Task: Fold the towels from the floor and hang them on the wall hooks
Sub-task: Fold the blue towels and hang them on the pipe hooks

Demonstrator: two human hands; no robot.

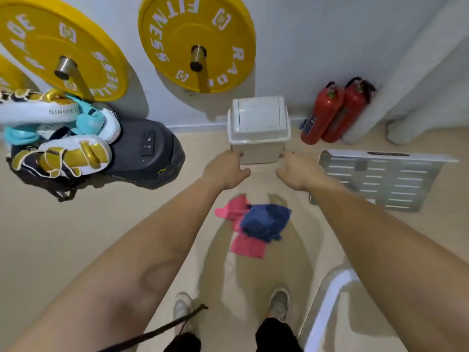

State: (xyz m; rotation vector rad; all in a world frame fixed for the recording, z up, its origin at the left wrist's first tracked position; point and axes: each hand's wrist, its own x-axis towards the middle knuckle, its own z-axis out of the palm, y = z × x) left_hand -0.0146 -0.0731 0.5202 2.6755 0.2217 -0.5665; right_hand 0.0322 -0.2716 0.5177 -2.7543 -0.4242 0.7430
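We see the left hand and right hand out front, fingers loosely bent, holding nothing, likely reaching for the crumpled dark-blue cloth towel heaped on the pink cloth towel on the beige floor.

A gym's storage corner: yellow weight plates marked "FITNESS" hang on steel wall pegs, gold-and-white boxing pads pile up on a dark strike shield, and two red fire extinguishers stand against the wall beside a white swing-lid bin.
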